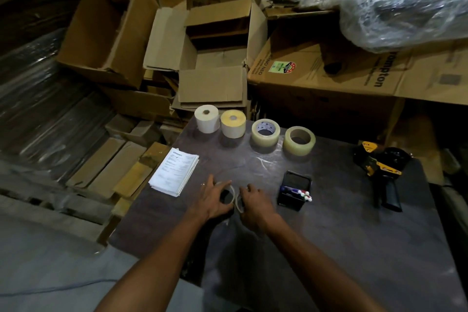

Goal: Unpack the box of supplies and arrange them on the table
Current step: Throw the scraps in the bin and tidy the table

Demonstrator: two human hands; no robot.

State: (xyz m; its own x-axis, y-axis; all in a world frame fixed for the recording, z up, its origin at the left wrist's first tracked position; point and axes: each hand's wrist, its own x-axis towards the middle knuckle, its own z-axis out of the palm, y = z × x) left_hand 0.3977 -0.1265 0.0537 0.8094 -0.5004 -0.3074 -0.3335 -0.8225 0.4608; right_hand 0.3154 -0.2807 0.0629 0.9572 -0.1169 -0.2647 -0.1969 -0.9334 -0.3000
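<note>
While both forearms reach out over the dark tabletop [329, 223], 2 thin pale tape rings are held between the hands. The left hand [215, 200] is curled around the left thin pale tape ring [229, 194], which lies nearly flat under its fingers and thumb. The right hand [255, 201] is closed on the right thin pale tape ring [238, 204], which is tilted up on edge and touches the first ring.

Just left of the left hand, a stack of white printed papers [174, 172] is laid at the table's edge. Just right of the right hand, a black square pen holder [295, 190] is stood, with white-capped markers [302, 194] seen in it. Well to the right of that, a black and yellow tape dispenser [382, 172] is laid on its side.

Beyond the hands, 4 rolls are set in a row: a white label roll [207, 118], touched by a yellow-topped label roll [233, 123], then a clear packing tape roll with a printed core [265, 132] and a clear packing tape roll with a brown core [299, 140], kept apart. Behind the row, an open brown cardboard box [215, 58] is seen with its flaps spread.
</note>
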